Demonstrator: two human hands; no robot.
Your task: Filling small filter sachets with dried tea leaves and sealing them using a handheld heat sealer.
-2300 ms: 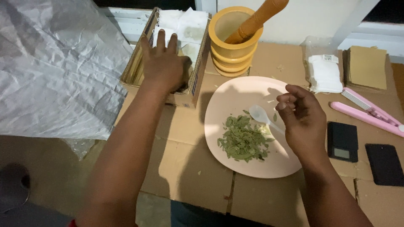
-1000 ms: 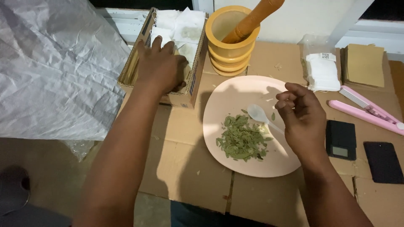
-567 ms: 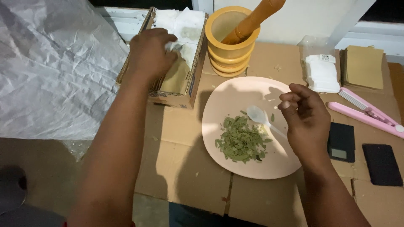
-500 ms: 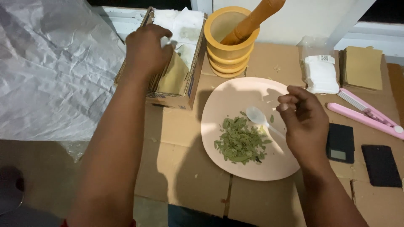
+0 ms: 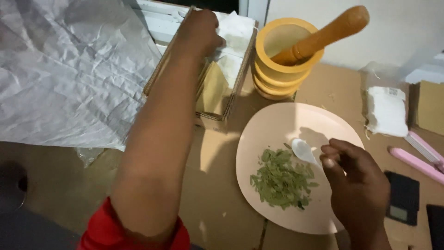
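Observation:
A pale pink plate [image 5: 277,129] lies on cardboard and carries a heap of dried green leaves [image 5: 281,179]. My right hand [image 5: 358,187] hovers over the plate's right side and pinches the handle of a small white spoon [image 5: 303,150], whose bowl points at the leaves. My left hand [image 5: 200,31] reaches far into an open cardboard box [image 5: 231,95] at the back and its closed fingers touch the white paper sachets [image 5: 236,34] inside. Tan sachets [image 5: 213,88] stand in the same box.
A yellow mortar [image 5: 280,69] with a wooden pestle [image 5: 323,37] stands behind the plate. Crumpled white plastic sheeting [image 5: 64,69] covers the left. On the right are a white packet [image 5: 386,111], a pink tool [image 5: 416,159] and a small black scale [image 5: 402,196].
My left hand has slid from the box's near side up to its far end, onto the white sachets. The right hand stays over the plate with the spoon.

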